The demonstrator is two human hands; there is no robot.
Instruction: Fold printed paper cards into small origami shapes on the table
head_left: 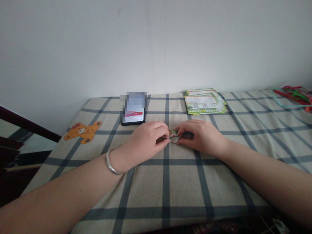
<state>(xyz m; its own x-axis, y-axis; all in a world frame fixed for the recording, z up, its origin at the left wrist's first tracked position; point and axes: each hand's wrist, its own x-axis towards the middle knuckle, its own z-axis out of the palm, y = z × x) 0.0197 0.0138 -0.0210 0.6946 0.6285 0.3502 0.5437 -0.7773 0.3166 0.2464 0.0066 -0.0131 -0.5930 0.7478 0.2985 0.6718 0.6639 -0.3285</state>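
Between my two hands, a small folded piece of printed paper (174, 138) is held a little above the checked tablecloth (146, 188). My left hand (149, 138), with a silver bangle at its wrist, pinches the paper's left side between thumb and fingers. On the opposite side, my right hand (201, 136) is closed on the paper's right edge in a similar pinch. Fingers cover much of the paper, so its full shape is hidden.
A phone (134, 112) with a lit screen lies beyond my left hand. Green-edged printed sheets (204, 102) are stacked near the wall (156, 45). At the left is a teddy bear cutout (83, 131); colourful items (296, 96) lie far right.
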